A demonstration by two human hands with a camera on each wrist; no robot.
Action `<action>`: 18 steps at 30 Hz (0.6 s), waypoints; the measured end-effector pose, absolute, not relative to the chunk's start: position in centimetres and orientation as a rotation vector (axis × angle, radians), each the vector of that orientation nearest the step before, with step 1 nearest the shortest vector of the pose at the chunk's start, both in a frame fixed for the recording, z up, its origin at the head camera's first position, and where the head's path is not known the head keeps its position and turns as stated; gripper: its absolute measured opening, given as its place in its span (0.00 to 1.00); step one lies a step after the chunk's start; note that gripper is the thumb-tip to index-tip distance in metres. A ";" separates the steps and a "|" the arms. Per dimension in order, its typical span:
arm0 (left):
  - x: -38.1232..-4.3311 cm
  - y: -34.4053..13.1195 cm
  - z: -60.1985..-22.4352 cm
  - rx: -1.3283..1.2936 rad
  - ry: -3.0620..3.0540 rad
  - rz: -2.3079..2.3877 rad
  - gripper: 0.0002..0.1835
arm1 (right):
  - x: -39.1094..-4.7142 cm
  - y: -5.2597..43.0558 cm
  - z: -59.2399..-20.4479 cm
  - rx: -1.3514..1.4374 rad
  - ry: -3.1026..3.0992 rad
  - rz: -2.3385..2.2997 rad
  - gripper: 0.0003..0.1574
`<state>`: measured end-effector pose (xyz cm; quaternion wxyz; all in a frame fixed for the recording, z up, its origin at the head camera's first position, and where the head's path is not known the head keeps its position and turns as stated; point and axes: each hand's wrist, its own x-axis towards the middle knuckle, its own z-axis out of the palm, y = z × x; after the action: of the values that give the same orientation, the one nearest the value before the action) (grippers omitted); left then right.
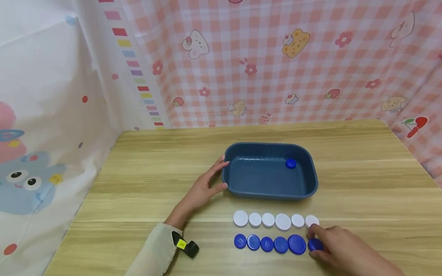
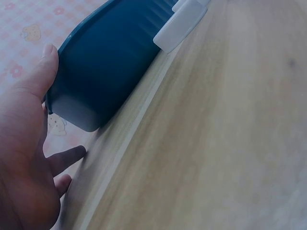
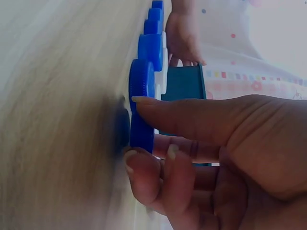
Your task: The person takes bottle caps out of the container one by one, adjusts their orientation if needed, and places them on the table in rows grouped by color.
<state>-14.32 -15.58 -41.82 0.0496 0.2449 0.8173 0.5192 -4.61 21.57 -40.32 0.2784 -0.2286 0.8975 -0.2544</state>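
My left hand (image 1: 203, 189) rests against the left end of a dark blue plastic basin (image 1: 269, 197), its thumb and fingers spread along the rim. In the left wrist view the lower fingers stand away from the basin's wall. A blue bottle cap (image 1: 315, 245) at the right end of a row is pinched between the thumb and fingers of my right hand (image 1: 345, 245). The right wrist view shows this cap (image 3: 142, 136) tipped on edge, with a dark shadow beside it. To its left lie several more blue caps (image 1: 267, 244). Just beyond them runs a row of white caps (image 1: 283, 222).
One blue cap (image 1: 291, 163) lies inside the basin near its right end. Everything stands on a wood-grain table (image 1: 155, 168). A pink checked curtain (image 1: 262, 84) hangs behind the far edge, and a white patterned cloth (image 1: 58, 96) hangs on the left.
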 end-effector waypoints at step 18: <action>-14.2 -15.5 -41.7 0.732 2.496 1.581 0.32 | -4.4 21.2 -40.9 -0.649 2.459 -0.673 0.17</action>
<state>-14.20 -15.46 -41.69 0.0489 0.2402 0.8191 0.5187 -4.44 21.22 -40.88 0.2528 -0.2386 0.9044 -0.2475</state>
